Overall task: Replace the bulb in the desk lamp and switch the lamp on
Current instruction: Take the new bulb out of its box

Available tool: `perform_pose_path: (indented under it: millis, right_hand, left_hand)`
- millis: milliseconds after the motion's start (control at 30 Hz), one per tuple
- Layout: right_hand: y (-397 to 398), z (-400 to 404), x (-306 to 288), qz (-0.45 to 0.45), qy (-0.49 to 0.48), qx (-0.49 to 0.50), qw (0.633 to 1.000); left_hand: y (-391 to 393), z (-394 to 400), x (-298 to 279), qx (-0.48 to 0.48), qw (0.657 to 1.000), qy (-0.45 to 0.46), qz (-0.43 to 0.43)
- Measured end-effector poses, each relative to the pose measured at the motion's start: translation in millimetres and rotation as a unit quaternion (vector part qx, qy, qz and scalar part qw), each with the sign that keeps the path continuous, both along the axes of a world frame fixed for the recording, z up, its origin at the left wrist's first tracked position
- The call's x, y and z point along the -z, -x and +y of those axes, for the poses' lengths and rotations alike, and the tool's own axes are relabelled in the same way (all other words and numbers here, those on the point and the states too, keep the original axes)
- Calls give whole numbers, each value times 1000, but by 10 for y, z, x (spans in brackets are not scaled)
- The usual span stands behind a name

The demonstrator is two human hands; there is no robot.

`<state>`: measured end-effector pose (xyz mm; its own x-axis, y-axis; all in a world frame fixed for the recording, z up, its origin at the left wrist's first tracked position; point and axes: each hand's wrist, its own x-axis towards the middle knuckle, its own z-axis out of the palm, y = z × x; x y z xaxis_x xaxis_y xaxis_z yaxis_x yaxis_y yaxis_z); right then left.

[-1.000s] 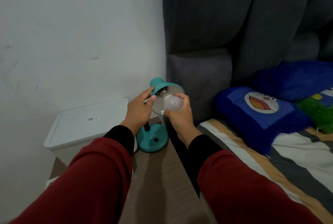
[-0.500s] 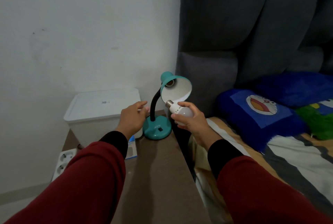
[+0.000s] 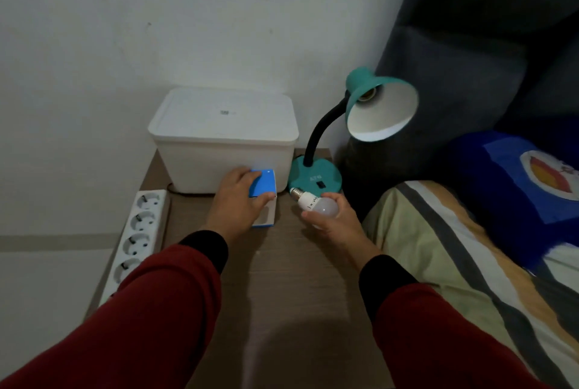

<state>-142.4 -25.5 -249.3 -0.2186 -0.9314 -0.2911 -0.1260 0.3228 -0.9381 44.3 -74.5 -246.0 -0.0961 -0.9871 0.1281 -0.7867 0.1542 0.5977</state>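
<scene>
A teal desk lamp (image 3: 316, 177) with a black bendy neck stands at the back of the brown bedside table (image 3: 282, 279). Its shade (image 3: 380, 109) faces right and down, and the socket inside it is bare. My right hand (image 3: 335, 221) holds a white bulb (image 3: 316, 204) just in front of the lamp's base, screw cap pointing up and left. My left hand (image 3: 239, 197) lies over a small blue and white bulb box (image 3: 264, 192) on the table, fingers curled on its top; the box's lower part is hidden by the hand.
A lidded white plastic bin (image 3: 224, 138) stands at the back left against the wall. A white power strip (image 3: 134, 232) lies along the table's left edge. To the right lie a bed with a striped blanket (image 3: 454, 247) and blue pillows (image 3: 517, 182).
The bulb has come out of the shade and moved down to the lamp's base in my right hand. My left hand left the lamp and came down onto the blue box.
</scene>
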Motion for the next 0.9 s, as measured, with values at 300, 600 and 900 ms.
perform_pose_path:
  millis: [300, 600, 900]
  right_hand:
    - [-218, -265, 361, 71, -15, -3, 997]
    - [-264, -351, 419, 174, -7, -32, 984]
    - [-458, -251, 9, 265, 172, 11, 949]
  left_hand:
    - [-85, -43, 210, -14, 993, 70, 93]
    - [-26, 68, 243, -102, 970, 53, 215]
    - [-92, 138, 274, -125, 961, 39, 243]
